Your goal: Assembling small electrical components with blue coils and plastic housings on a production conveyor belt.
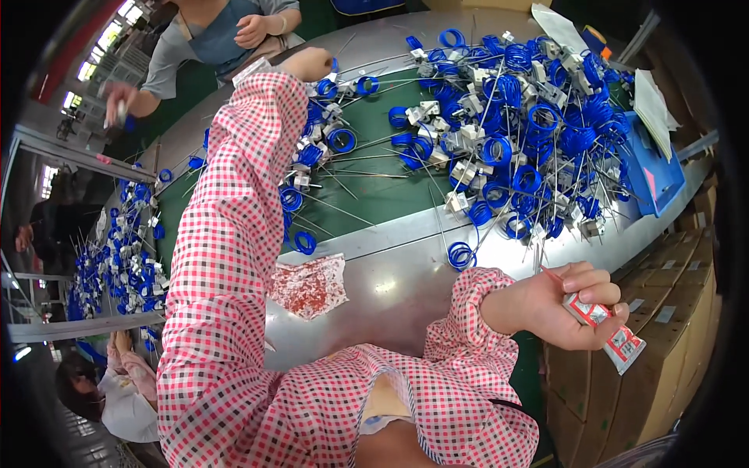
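One broad worktable (382, 285) takes up the middle here, bare steel along the near edge and a green surface (374, 209) beyond it. Over on the right, brown cartons (663, 312) stand stacked beside it, and across the far side there's a co-worker (214, 39) in a grey-blue top, with another co-worker (129, 402) down at the lower left. Now the big heap (507, 132): blue coils, pale blocks and thin metal rods, all tangled together on the far right part of the table, with more of the same in a second heap (129, 261) away to the left. Hard against the main heap sits a blue bin (662, 191), pale sheets (655, 113) standing up at its back. Nearer in, a white sheet (310, 287) blotched with red lies flat on the steel, just beside the checked left sleeve (226, 234). And the hands! The left hand (310, 64) is stretched right across the table, fingers bent inward, close to a few loose coils (328, 88); whether it grips anything, I can't tell. The right hand (558, 308) is up at the near right, in front of the cartons, fingers curled tight around a small red-and-white tube (626, 349), its flat end poking out below the fist. Smallest of all, one lone coil (461, 255) rests on the steel edge, between that hand and the heap.
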`<state>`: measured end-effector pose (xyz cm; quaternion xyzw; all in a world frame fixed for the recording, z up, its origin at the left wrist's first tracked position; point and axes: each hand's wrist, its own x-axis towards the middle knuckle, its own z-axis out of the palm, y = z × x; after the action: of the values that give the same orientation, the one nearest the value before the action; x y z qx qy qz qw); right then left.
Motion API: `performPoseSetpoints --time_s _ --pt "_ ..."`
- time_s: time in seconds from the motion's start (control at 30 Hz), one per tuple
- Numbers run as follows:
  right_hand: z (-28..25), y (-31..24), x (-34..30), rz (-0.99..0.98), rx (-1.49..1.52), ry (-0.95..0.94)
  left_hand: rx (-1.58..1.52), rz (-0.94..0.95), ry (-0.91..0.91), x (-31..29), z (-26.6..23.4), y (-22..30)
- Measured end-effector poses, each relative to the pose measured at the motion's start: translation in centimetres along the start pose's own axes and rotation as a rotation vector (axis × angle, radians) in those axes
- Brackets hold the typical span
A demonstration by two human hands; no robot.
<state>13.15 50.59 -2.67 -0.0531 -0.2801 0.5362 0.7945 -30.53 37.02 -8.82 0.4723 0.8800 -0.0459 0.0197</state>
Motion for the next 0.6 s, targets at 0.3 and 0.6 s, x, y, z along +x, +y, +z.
performPoseSetpoints --time_s 0.3,0.6 --pt "1.0 1.3 -1.7 0.000 -0.104 -0.072 -0.093 -0.060 -0.015 1.7 3.1 1.1" --pt "2.0 1.6 -2.4 0.043 -0.200 -0.064 0.239 -0.343 -0.010 2.9 8.6 3.9"
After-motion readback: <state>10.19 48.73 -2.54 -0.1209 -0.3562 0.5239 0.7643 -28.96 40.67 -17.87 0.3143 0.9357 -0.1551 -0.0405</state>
